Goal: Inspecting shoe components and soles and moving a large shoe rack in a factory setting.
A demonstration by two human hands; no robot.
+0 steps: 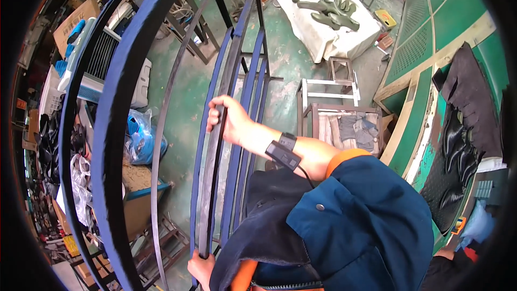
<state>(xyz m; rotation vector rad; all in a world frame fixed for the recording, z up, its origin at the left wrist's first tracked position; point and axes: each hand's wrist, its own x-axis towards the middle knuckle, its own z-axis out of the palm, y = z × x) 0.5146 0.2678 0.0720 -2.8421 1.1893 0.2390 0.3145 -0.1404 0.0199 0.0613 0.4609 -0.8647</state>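
From the head camera, the right hand was wrapped, fingers closed, around the upper part of a long dark grey flat strip that stood nearly upright among the blue-painted metal bars of a rack. The left hand clasped the same strip at its lower end, fingers curled on it, though partly cut off by the frame edge. The strip lay between the rack's bars, raised off the green workshop floor; judging by this, it was mid-handling, neither fully seated nor fully clear. A white cloth-covered table with grey moulded pieces stood well apart.
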